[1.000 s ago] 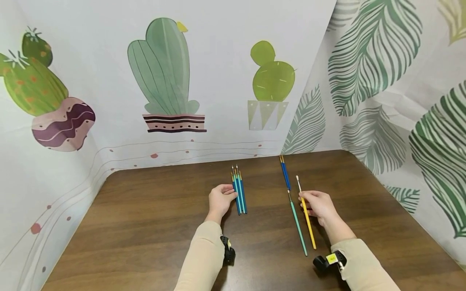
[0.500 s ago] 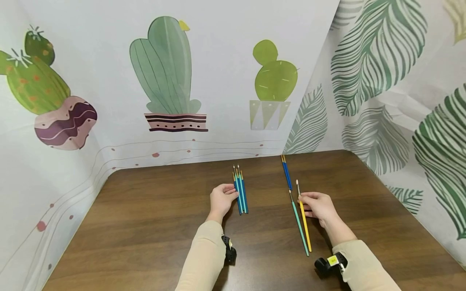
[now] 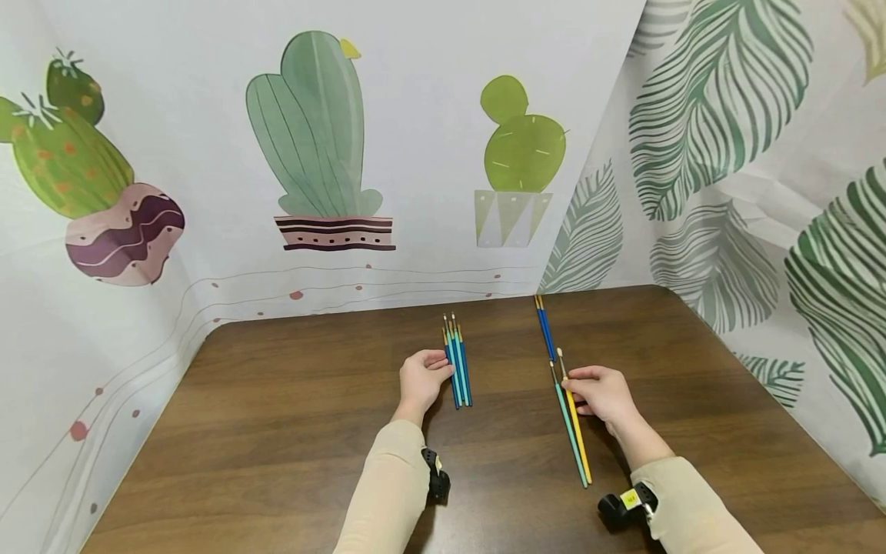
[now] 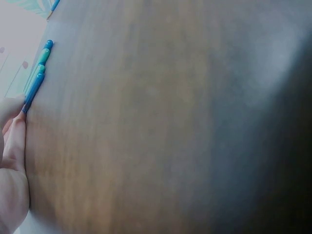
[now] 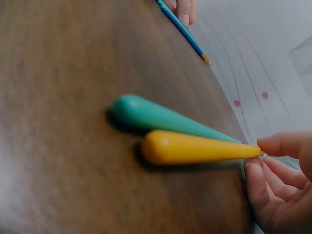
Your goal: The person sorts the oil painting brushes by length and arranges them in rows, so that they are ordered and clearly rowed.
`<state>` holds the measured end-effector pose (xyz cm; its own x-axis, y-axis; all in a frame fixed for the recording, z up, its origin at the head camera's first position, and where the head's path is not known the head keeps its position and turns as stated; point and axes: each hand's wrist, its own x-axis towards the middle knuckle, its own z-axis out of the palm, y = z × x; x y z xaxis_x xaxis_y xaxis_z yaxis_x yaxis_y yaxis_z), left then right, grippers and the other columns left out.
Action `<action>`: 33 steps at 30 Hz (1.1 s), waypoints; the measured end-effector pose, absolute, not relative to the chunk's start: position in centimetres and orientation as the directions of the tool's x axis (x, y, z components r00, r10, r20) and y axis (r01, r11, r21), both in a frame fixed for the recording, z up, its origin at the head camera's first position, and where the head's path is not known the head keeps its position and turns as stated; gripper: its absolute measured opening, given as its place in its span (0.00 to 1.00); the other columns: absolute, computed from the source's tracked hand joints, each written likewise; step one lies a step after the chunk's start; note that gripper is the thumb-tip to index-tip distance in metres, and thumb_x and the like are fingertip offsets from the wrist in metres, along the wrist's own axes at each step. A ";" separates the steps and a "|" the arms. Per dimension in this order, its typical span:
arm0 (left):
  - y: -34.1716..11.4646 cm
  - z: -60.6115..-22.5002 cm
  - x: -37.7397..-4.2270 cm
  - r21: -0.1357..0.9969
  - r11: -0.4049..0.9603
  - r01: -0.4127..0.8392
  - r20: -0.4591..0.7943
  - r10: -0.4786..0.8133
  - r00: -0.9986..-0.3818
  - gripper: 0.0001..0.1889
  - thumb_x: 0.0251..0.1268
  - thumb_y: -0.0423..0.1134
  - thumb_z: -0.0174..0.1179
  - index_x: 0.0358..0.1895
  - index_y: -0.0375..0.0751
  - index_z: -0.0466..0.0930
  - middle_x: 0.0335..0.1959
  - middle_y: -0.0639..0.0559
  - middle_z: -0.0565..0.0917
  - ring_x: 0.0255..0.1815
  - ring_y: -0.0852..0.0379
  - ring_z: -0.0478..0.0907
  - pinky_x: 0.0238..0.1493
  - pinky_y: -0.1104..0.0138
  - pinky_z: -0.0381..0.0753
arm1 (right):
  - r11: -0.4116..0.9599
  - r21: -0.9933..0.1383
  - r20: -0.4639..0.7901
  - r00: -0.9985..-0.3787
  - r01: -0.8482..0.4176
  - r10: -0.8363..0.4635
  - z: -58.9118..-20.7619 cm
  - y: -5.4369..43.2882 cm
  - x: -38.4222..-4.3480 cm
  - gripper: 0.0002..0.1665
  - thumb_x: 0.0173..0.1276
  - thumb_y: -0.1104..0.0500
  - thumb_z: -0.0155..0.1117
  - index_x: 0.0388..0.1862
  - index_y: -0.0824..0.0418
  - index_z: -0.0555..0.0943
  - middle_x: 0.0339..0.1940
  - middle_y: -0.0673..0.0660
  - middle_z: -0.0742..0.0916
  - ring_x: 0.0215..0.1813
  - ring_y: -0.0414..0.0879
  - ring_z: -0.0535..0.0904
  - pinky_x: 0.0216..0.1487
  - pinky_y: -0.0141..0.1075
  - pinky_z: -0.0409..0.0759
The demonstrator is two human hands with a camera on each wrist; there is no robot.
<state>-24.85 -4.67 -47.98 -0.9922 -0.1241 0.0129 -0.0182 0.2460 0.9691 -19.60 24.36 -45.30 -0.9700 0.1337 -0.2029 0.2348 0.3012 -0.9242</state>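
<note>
Head view: my right hand (image 3: 604,392) pinches the yellow brush (image 3: 577,431) near the top of its handle, thumb against fingertips, bristles pointing toward the wall (image 3: 429,154). Just to its left, almost parallel, the green brush (image 3: 570,435) lies on the brown table (image 3: 291,400), and past its bristles the blue pair (image 3: 546,331) reaches to the table's far edge. My left hand (image 3: 420,381) touches the left side of the bundle (image 3: 459,375), blue and teal brushes laid side by side, bristles also toward the wall; I cannot tell whether I pinch any of them. Cactus and leaf prints cover the wall. Left wrist view: my thumb and fingers sit at the left border, meeting the bundle beside a blue handle, with rounded blue and teal ends showing past them; blurred table fills most of the rest. Right wrist view: my thumb and fingertips press together on the yellow brush, its rounded end toward me, the green handle slanting close behind it. Whether those two touch, I cannot tell. At the top, my left fingertips show beside a blue brush.
</note>
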 end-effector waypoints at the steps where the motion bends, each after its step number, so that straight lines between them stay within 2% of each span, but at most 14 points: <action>1: -4.7 -48.0 -24.8 0.970 0.244 -0.018 0.013 -0.123 -0.992 0.14 0.53 0.29 0.67 0.45 0.31 0.81 0.43 0.38 0.85 0.46 0.49 0.85 0.49 0.63 0.83 | 0.315 -0.922 -0.195 -0.972 0.228 0.131 -45.3 24.3 -19.5 0.25 0.61 0.62 0.64 0.53 0.77 0.74 0.26 0.52 0.86 0.26 0.37 0.80 0.23 0.29 0.81; 7: -4.6 -48.0 -24.8 0.970 0.241 -0.009 0.020 -0.117 -0.993 0.15 0.53 0.28 0.67 0.45 0.30 0.81 0.44 0.37 0.85 0.46 0.48 0.84 0.49 0.63 0.83 | 0.392 -0.897 -0.161 -0.978 0.202 0.135 -45.1 23.9 -19.3 0.23 0.59 0.63 0.66 0.49 0.76 0.75 0.30 0.58 0.88 0.26 0.39 0.80 0.22 0.31 0.81; 15: -4.7 -48.0 -24.9 0.969 0.245 -0.014 0.016 -0.119 -0.993 0.15 0.53 0.29 0.67 0.45 0.30 0.81 0.44 0.38 0.85 0.46 0.48 0.84 0.49 0.63 0.83 | 0.492 -0.851 -0.122 -0.979 0.187 0.161 -45.6 23.8 -19.5 0.20 0.58 0.61 0.67 0.45 0.73 0.78 0.30 0.60 0.87 0.25 0.40 0.79 0.22 0.33 0.81; 33: -4.7 -47.9 -24.8 0.970 0.244 -0.020 0.009 -0.118 -0.993 0.15 0.54 0.29 0.67 0.46 0.31 0.81 0.44 0.38 0.85 0.46 0.49 0.84 0.50 0.63 0.83 | 0.470 -0.858 -0.146 -0.976 0.206 0.161 -45.3 23.9 -19.5 0.22 0.59 0.58 0.67 0.47 0.73 0.78 0.34 0.62 0.88 0.27 0.40 0.80 0.24 0.34 0.82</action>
<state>-24.83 -4.67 -47.95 -0.9930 -0.1178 0.0088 -0.0203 0.2435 0.9697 -19.51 23.87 -45.33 -0.9760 0.1608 -0.1465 0.2062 0.4697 -0.8584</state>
